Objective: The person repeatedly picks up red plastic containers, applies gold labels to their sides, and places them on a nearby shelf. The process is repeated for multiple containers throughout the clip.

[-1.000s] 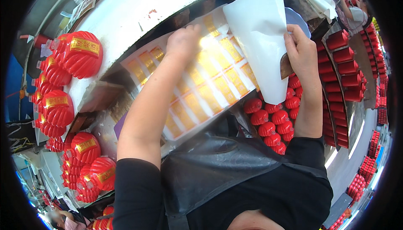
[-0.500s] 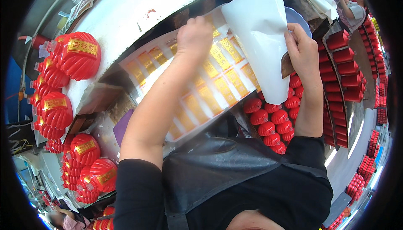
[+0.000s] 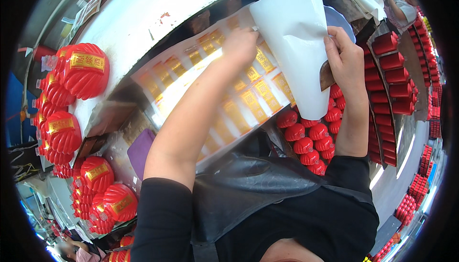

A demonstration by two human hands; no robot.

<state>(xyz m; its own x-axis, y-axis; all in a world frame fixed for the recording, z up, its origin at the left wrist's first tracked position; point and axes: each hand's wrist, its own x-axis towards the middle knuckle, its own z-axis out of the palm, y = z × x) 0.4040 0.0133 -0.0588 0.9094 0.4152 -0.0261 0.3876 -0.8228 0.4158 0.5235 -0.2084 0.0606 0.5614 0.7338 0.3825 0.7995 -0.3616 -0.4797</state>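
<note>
Right hand [image 3: 345,58], 1: pinching white sheet [image 3: 294,37], best kept taut. Left hand [image 3: 240,47], 1: curled above gold labels [image 3: 266,94], hold unclear.

The left hand [image 3: 240,46] has moved nearer the white sheet [image 3: 294,46].

L forearm [image 3: 193,106] hides pt. of gold-label sheet [image 3: 252,104].

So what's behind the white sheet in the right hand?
A gold-label sheet shows at its left, rounded red pieces around its lower tip, and what looks like a blue basin past its right. The rest behind the white sheet is covered.
</note>
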